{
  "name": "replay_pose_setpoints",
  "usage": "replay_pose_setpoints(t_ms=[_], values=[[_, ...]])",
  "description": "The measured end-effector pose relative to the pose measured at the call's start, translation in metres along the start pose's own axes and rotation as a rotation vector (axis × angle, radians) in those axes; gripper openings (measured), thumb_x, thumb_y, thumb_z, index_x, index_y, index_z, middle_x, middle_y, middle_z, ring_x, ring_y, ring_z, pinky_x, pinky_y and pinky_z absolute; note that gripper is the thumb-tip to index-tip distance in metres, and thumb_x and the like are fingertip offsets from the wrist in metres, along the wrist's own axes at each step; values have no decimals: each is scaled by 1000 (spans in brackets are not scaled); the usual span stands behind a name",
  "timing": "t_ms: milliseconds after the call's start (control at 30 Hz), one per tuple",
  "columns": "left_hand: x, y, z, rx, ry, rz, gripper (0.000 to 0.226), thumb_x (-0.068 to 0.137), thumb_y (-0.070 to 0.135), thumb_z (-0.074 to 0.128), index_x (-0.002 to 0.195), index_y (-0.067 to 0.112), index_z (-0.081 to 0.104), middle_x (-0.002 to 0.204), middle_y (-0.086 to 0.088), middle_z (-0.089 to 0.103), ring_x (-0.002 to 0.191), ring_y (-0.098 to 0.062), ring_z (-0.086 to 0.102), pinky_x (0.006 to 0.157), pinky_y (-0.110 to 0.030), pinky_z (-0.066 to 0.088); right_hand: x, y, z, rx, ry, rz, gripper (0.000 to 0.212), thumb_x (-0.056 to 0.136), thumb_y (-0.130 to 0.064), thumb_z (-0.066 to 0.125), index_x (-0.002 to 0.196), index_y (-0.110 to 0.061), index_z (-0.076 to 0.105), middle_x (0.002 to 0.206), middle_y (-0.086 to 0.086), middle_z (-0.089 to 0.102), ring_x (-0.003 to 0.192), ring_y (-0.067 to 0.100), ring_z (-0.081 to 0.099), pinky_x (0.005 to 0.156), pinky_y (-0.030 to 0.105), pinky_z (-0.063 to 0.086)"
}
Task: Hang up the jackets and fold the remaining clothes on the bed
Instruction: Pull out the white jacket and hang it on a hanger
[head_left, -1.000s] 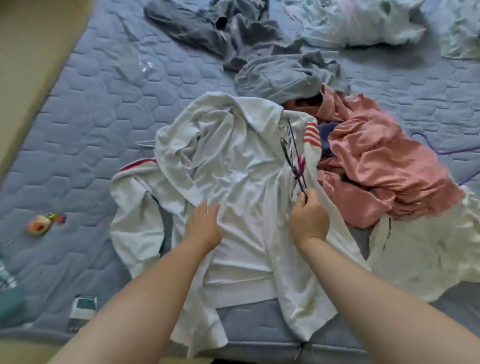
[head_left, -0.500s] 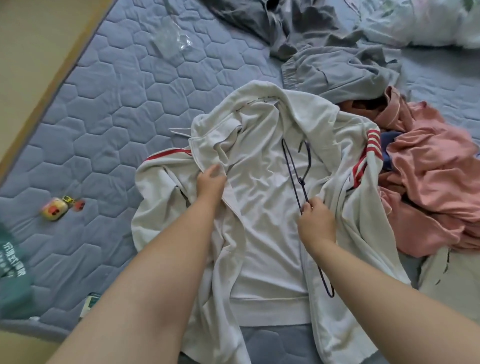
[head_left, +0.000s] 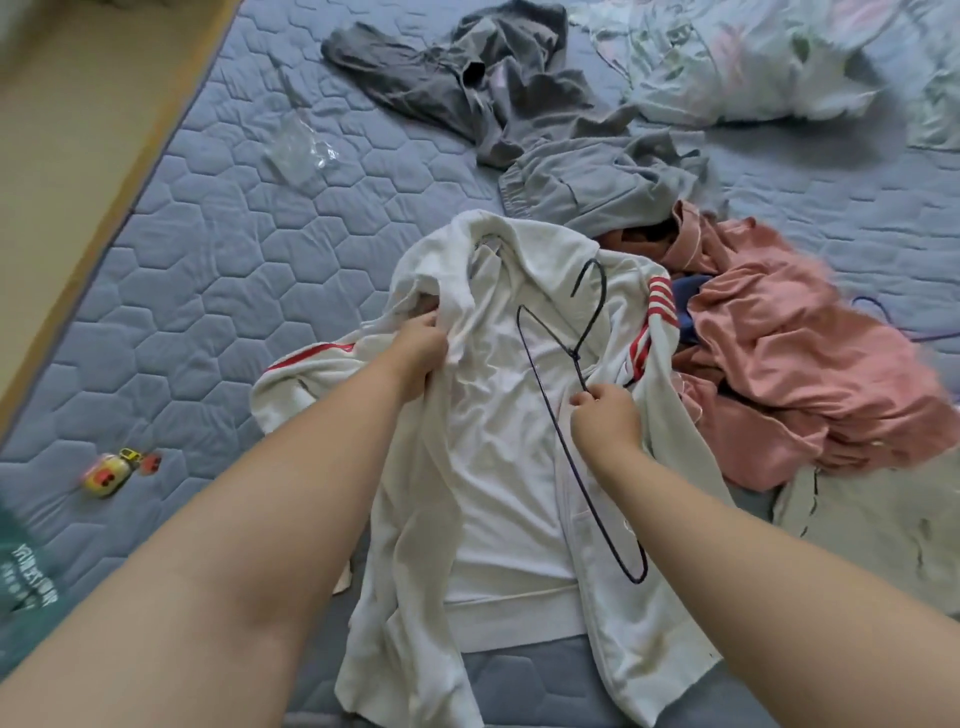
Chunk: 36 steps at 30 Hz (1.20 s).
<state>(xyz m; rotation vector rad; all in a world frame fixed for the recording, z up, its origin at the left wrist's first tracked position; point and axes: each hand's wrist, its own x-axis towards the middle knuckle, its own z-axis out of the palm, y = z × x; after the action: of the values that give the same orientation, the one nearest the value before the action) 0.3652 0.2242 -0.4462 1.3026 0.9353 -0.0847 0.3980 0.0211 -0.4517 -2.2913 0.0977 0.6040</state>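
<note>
A white jacket (head_left: 498, 467) with red stripes lies open, front up, on the blue-grey quilted bed (head_left: 208, 270). My left hand (head_left: 421, 348) grips the jacket's left front panel near the collar. My right hand (head_left: 605, 415) pinches a dark wire hanger (head_left: 550, 415) near its neck; the hanger lies across the jacket's inside, hook toward the collar. To the right of the jacket sits a pink garment (head_left: 810, 374), and behind it lie grey clothes (head_left: 597, 182) and a darker grey garment (head_left: 467, 78).
A pale garment (head_left: 872, 525) lies at the right, and light patterned bedding (head_left: 753, 57) at the far right. A small yellow toy (head_left: 111, 473) and a clear plastic wrapper (head_left: 301, 148) rest on the bed's left half. The floor (head_left: 78, 130) runs along the left edge.
My left hand moved up the jacket's left panel toward the collar and took hold of it. My right hand turned the hanger so it lies spread across the jacket's inside.
</note>
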Motion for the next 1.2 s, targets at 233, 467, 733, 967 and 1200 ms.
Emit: replay_pose_setpoints(t_ms=[233,467,733,967,1200], values=[[-83,60,61,190,-48,79,17,91,39,57,89,23,59,97,-1,61,91,-21,60,84,-34,50,-19,-11,-106,104,136,-100,19,85,-10,56,67,-9,63,85,18,65,87,34,57,79,36,41],[-189,120,138,118,-237,232,38,65,32,59,92,7,63,90,-11,60,84,-23,57,75,-29,44,-70,-23,-237,349,175,-80,21,84,-8,57,65,-2,57,59,7,53,64,19,50,52,27,37],[-307,192,223,-33,-301,226,20,88,22,51,98,5,55,82,-11,56,71,-22,56,67,-30,45,-125,-16,-364,638,56,-17,44,98,-32,49,64,-5,55,35,-2,45,24,7,30,30,12,24],[-403,260,286,18,-489,326,14,78,21,48,74,7,51,61,-8,53,58,-21,52,62,-29,42,-167,-20,-461,703,-120,-240,47,85,8,40,117,-19,61,56,1,26,42,11,14,44,23,9],[-469,315,322,30,-611,472,23,85,14,38,71,5,54,57,-9,56,53,-22,56,65,-31,44,-200,-28,-492,630,-231,-349,34,90,10,47,91,-11,73,75,9,58,63,20,48,55,27,37]])
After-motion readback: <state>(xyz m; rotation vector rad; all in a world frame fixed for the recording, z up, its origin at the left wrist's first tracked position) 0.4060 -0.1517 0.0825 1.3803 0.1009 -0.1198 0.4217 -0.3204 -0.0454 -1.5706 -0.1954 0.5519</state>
